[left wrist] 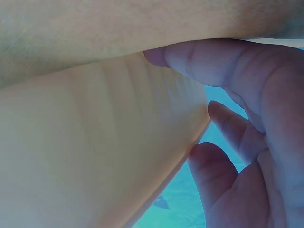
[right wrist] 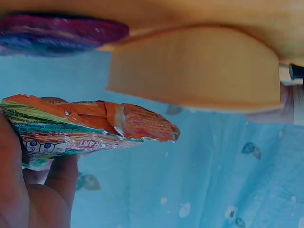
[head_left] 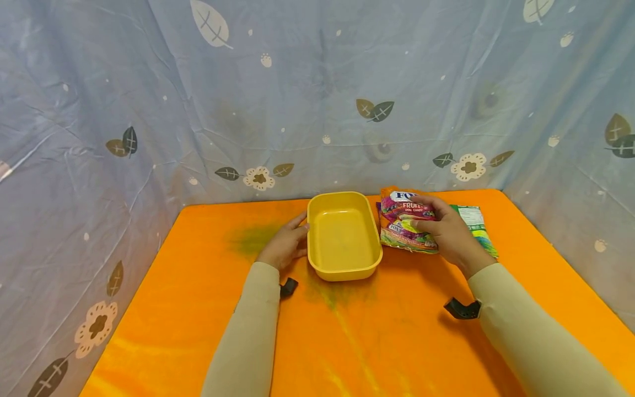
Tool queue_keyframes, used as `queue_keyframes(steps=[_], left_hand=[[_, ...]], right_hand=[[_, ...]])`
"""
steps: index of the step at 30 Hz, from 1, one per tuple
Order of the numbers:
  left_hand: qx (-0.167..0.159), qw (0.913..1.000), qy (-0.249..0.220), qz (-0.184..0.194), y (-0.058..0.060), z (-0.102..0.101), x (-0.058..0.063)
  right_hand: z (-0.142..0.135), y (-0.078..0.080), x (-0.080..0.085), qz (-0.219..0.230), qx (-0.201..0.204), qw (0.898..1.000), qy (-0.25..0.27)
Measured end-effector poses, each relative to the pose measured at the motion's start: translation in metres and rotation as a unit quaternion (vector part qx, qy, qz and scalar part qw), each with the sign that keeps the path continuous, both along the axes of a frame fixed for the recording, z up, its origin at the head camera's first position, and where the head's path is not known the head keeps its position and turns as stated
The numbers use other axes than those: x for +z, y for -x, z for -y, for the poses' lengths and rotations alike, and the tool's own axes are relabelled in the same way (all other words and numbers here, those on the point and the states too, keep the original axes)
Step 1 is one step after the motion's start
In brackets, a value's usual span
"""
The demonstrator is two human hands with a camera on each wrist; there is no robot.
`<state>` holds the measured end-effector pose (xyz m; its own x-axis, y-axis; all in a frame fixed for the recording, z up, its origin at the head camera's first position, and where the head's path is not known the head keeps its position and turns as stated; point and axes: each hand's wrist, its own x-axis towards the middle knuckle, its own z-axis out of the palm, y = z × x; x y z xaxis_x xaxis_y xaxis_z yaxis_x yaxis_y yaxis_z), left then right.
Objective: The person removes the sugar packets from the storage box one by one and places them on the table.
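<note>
A yellow rectangular plastic tub (head_left: 344,274) stands on the orange-covered table, and its inside shows bare. My left hand (head_left: 284,245) is at its left side, fingertips touching the outer wall (left wrist: 95,142) in the left wrist view without wrapping round it. To the right of the tub, my right hand (head_left: 455,237) grips an orange and purple candy bag (head_left: 403,223) between thumb and fingers. The right wrist view shows this bag (right wrist: 90,126) raised off the table. Behind it lies a purple packet (right wrist: 61,35), mostly hidden in the head view.
A green packet (head_left: 473,218) lies to the right, partly covered by my right hand. Grey-blue curtains (head_left: 317,110) with leaf and flower prints close off the back and sides of the table (head_left: 377,342). Black pieces (head_left: 462,309) stick out at both wrists.
</note>
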<state>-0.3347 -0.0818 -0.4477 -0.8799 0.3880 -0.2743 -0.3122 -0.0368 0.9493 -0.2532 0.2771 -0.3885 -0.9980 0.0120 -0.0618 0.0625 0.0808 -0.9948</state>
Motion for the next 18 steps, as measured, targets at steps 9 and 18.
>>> queue_keyframes(steps=[9,18], left_hand=[[0.003,1.0000,0.000,0.002,0.000,-0.001,0.000],[0.008,1.0000,-0.001,-0.002,-0.001,-0.001,0.002]], right_hand=[[-0.023,-0.022,-0.019,0.032,0.012,0.997,-0.072],[-0.024,-0.047,-0.041,0.060,0.052,0.993,-0.085]])
